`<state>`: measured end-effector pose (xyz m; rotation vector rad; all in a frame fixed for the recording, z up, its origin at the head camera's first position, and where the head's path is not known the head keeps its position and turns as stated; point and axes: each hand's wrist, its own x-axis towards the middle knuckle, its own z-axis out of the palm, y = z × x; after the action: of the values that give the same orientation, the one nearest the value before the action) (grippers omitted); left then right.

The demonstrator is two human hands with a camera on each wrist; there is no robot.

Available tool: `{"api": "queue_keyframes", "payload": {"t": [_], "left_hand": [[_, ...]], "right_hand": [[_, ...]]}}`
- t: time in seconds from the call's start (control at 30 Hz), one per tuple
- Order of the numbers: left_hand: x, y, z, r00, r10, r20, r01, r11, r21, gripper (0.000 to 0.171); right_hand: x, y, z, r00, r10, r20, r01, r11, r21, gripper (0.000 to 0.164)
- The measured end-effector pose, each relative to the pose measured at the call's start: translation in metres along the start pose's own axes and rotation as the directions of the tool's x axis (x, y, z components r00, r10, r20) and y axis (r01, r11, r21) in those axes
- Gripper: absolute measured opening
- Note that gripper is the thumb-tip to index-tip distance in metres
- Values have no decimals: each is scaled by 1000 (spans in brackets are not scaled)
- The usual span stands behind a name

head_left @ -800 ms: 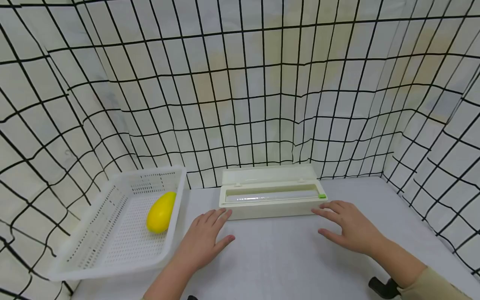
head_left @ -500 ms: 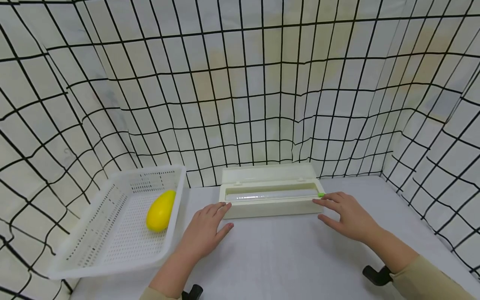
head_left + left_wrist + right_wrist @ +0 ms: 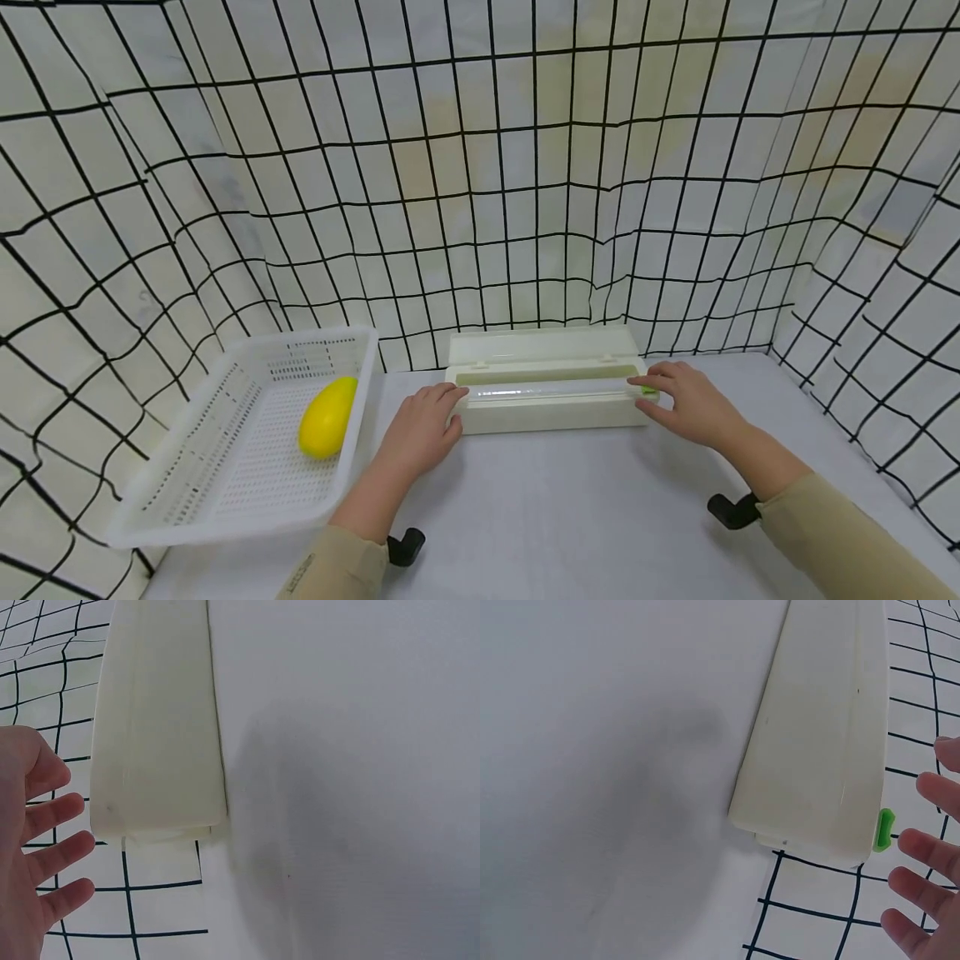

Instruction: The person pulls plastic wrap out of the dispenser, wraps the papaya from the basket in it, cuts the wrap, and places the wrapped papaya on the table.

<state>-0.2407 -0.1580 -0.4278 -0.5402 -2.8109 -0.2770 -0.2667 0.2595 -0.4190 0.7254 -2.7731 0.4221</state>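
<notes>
A long cream cling-film box (image 3: 551, 417) lies on the white table in the head view, its lid (image 3: 543, 345) raised at the back. Inside it shows a shiny roll of clear film (image 3: 547, 389). My left hand (image 3: 420, 429) reaches over the box's left end, fingertips right at the end of the roll. At the other end, my right hand (image 3: 693, 404) has its fingertips by the roll and a green slider (image 3: 885, 829). Both wrist views show relaxed, loosely bent fingers (image 3: 60, 859) beside the box's edge. The fingertips' contact with the roll is hidden there.
A white perforated basket (image 3: 225, 537) stands at the left, with a smooth yellow oval object (image 3: 327, 418) inside. White cloth walls with a black grid (image 3: 525, 192) enclose the table (image 3: 547, 517) at the back and sides. Black fittings (image 3: 733, 511) stick out at both wrists.
Both hands have moved forward from the box's front edge to above its ends, the right one also rising toward the green slider. The view has shifted slightly; basket and yellow object have stayed put.
</notes>
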Motion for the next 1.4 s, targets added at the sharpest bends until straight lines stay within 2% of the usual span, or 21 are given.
{"api": "queue_keyframes", "payload": {"t": [0.3,0.6,0.83,1.13,1.4], "left_hand": [[23,-2,7,999,-15,34,15,1000,-1,37],[31,-3,13,998,6,60,-7,1000,20,29],[35,-3,12,998,-3,59,3,1000,-3,25],[45,-4,9,995,-41,87,48,996,-72,21],[50,-7,11,989,-78,124,90,992,-93,20]], "right_hand": [[18,5,0,999,-8,36,10,998,-59,33],[24,8,7,996,-24,81,32,995,-97,21],[25,8,9,997,-26,78,32,996,-81,14],[29,11,11,997,-54,56,55,998,-9,7],[37,12,17,998,-34,61,33,999,19,6]]}}
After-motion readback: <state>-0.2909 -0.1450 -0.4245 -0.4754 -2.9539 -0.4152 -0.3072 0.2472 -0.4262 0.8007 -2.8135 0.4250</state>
